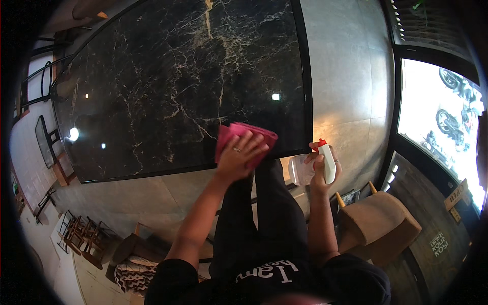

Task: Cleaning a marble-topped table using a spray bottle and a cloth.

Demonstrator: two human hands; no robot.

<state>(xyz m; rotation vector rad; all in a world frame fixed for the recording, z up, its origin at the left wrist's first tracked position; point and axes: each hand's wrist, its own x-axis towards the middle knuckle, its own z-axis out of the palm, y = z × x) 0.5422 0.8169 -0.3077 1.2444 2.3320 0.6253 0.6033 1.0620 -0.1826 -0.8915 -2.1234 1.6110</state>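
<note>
A folded pink cloth [247, 143] lies against the near edge of a glossy black marble-patterned tabletop [160, 95]. My left hand [240, 154] presses on the cloth with its fingers spread over it; a ring shows on one finger. Beyond the table's near right corner, my right hand [324, 167] grips a spray bottle [303, 170] with a clear body and a white and red trigger head. The bottle is held clear of the tabletop, its body pointing left in the view.
An upholstered brown chair [375, 217] stands at the lower right, near a dark-framed glass window [438, 118] with motorcycles outside. Stacked wooden chairs [84, 236] and a patterned cushion [135, 274] are at the lower left. Grey floor tiles [341, 76] run along the table's right side.
</note>
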